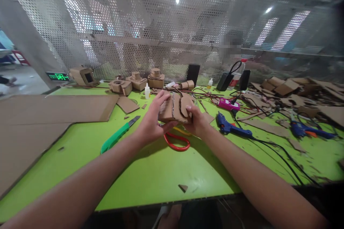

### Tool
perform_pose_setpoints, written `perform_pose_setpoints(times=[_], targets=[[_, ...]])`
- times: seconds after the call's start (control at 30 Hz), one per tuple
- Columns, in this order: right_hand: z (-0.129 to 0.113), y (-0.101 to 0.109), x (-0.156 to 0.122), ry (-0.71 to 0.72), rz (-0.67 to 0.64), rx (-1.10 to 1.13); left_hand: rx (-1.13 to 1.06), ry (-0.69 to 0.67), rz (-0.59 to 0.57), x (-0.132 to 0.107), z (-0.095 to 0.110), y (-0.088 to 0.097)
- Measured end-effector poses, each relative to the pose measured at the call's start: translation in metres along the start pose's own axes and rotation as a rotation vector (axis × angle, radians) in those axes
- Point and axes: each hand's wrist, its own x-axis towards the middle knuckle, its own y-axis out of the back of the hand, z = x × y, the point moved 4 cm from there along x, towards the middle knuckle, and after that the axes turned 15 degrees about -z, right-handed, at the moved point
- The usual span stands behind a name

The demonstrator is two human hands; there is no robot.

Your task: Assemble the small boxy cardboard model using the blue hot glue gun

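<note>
Both my hands hold a small cardboard piece point(174, 109) above the green table point(150, 171). My left hand point(153, 121) presses its left side with fingers partly stretched along the top. Gripping the right side is my right hand point(197, 121), fingers curled round the lower edge. Under the hands lie red-handled scissors point(177, 143). To the left rests a green utility knife point(118, 135) with its blade out.
Large cardboard sheets point(51, 109) cover the left. Small cardboard models point(137, 80) and glue bottles point(147, 91) stand at the back. Blue glue guns point(231, 127) point(309, 130), a pink device point(228, 104), cables and cardboard scraps point(290, 93) crowd the right. A perforated metal screen point(172, 25) rises behind.
</note>
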Motion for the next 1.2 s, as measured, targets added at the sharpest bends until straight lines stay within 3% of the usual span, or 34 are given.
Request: perform_pose_setpoints(times=[0.27, 0.6, 0.67, 0.83, 1.0, 1.2], targets=[[0.001, 0.001, 0.001, 0.035, 0.004, 0.157, 0.035, -0.055, 0.003, 0.001, -0.003, 0.000], [-0.007, 0.000, -0.002, 0.073, 0.012, 0.139, 0.024, -0.060, 0.004, 0.000, -0.006, 0.003], [-0.007, 0.000, -0.002, 0.084, 0.065, 0.140, -0.017, -0.008, -0.005, 0.000, -0.010, 0.002], [-0.007, 0.003, 0.000, 0.124, 0.189, 0.125, -0.278, 0.276, -0.044, -0.002, -0.034, 0.000], [-0.001, 0.004, 0.000, 0.190, 0.101, -0.104, -0.484, 0.412, -0.042, -0.004, -0.044, 0.002], [0.005, -0.001, -0.007, 0.251, -0.061, -0.470, -0.693, 0.363, -0.045, -0.006, -0.042, 0.000]])
